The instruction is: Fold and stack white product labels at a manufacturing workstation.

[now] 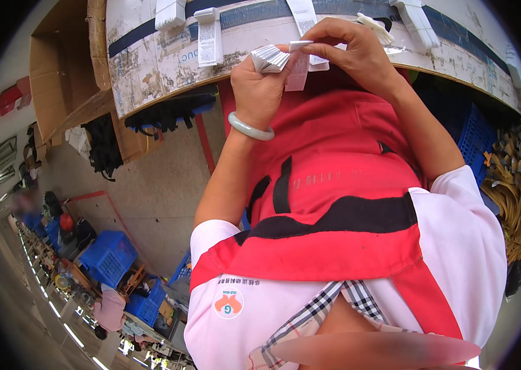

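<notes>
My left hand (259, 88), with a pale bangle on its wrist, is closed around a fanned bundle of folded white labels (270, 59). To its right, my right hand (354, 54) pinches a small folded white label (300, 45) between thumb and fingers. The two hands nearly meet at the table's near edge. Below the pinched label, a pale label strip (297, 73) hangs over the red apron; which hand holds it I cannot tell. Just behind, a long printed label strip (303, 18) lies on the table, its lower part partly hidden by my right hand.
On the worn, taped table (236, 43) lie a printed label strip (209, 44), a white label stack (170, 13), another stack (416, 24) and a whitish crumpled item (376, 29). An open cardboard box (63, 68) stands left. Blue crates (109, 256) sit on the floor.
</notes>
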`<action>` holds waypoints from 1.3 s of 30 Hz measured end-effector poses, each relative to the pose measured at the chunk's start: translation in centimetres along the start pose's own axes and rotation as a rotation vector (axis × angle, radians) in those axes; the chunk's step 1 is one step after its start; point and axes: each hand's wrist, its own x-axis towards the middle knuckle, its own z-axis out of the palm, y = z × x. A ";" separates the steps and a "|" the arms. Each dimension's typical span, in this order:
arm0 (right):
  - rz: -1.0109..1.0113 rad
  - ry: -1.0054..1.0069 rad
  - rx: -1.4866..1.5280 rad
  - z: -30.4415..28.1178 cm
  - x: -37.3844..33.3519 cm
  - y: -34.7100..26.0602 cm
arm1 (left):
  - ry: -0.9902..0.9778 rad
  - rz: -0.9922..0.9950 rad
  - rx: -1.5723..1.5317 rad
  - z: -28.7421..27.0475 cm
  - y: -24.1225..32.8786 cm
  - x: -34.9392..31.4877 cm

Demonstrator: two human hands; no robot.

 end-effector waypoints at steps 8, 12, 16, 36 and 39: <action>0.040 -0.051 0.076 0.0 -0.1 0.3 | -0.022 -0.050 -0.071 0.1 1.1 0.1; 0.038 -0.054 0.108 0.3 -0.2 0.3 | 0.005 -0.064 -0.128 0.2 0.9 -0.2; 0.025 -0.036 0.061 0.5 -0.4 0.0 | 0.011 -0.045 -0.130 0.2 0.3 -0.5; 0.106 0.137 -0.382 -0.1 3.6 3.0 | -0.332 -0.536 -0.514 -0.7 -0.2 -0.5; -0.043 0.269 -0.421 -0.2 4.1 3.8 | -0.261 -0.558 -0.556 -0.8 -0.7 -0.3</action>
